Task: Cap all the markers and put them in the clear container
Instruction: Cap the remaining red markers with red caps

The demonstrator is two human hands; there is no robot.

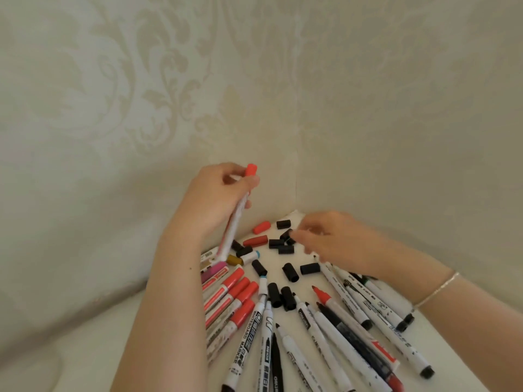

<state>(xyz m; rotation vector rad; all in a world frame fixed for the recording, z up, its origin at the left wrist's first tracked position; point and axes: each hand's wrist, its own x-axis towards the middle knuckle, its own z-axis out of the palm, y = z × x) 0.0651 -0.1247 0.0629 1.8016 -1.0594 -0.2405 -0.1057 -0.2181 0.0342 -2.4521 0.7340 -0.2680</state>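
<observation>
At the table's (452, 360) far corner, the left hand (215, 199) holds a red-capped marker (239, 210) upright, fingers curled round its barrel. The right hand (334, 239) pinches a black cap (286, 235) among loose caps (294, 271). Uncapped markers (325, 335) fan out toward the near edge; red markers (232, 304) lie capped at the left edge.

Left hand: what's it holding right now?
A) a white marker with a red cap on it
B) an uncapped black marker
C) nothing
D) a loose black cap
A: the left hand grips a white marker raised off the table, with a red cap fitted on its top end, while the right hand reaches among the loose black caps.
</observation>
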